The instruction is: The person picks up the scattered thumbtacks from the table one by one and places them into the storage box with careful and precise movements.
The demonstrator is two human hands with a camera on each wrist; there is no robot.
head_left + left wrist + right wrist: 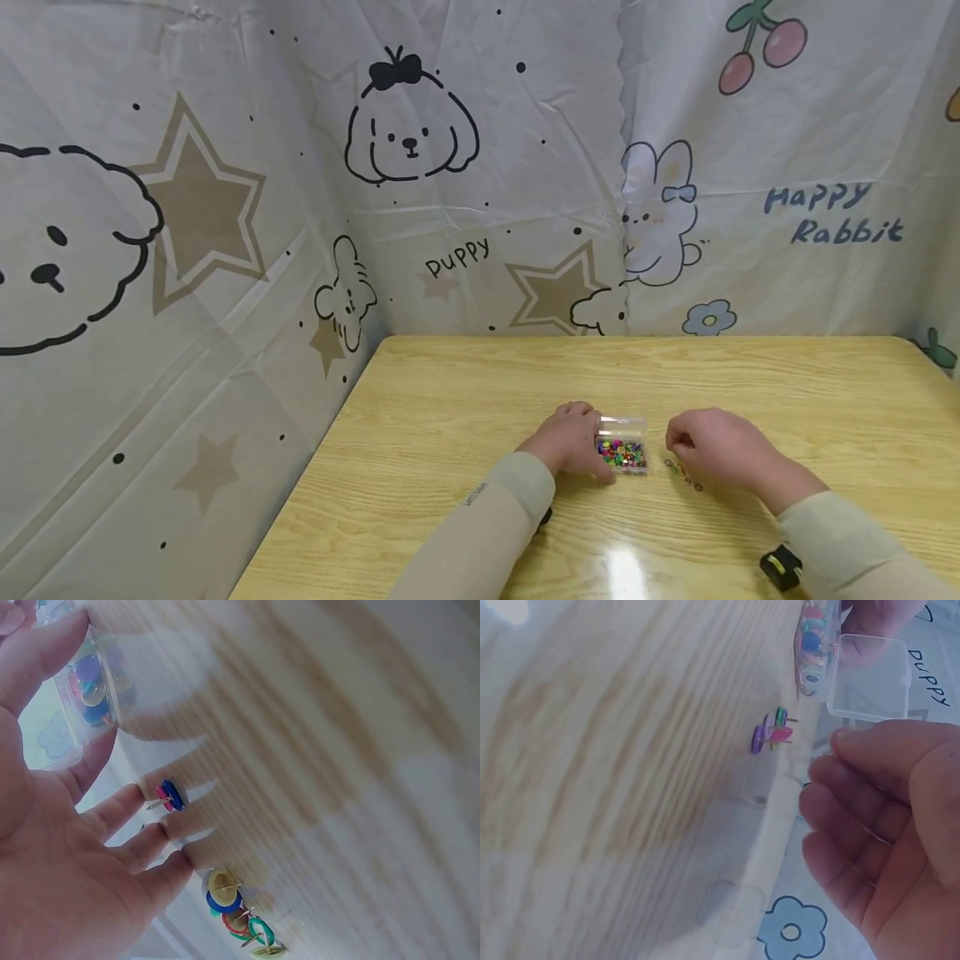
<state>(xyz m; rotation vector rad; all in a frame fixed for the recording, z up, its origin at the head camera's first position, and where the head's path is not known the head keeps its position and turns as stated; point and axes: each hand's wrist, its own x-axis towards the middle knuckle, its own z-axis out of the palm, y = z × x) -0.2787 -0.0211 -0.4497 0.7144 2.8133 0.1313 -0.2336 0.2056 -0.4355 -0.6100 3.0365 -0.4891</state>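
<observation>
A small clear plastic box [637, 472] of colourful thumbtacks stands on the wooden table, its clear lid [871, 679] flipped back. My left hand [572, 442] holds the box at its left side, thumb and index finger on either side of it, with the other fingers spread [112, 817]. Right of the box, several loose thumbtacks [698, 487] lie on the table. Just over these is my right hand [720, 446], its fingers curled and the thumb close to the index finger. Whether a tack sits between those fingertips is hidden.
The pale wooden table [450, 392] reaches back to a printed curtain [480, 208], with more curtain along the left side. A black device [782, 568] is strapped beneath the right sleeve. Light glares off the table near its front.
</observation>
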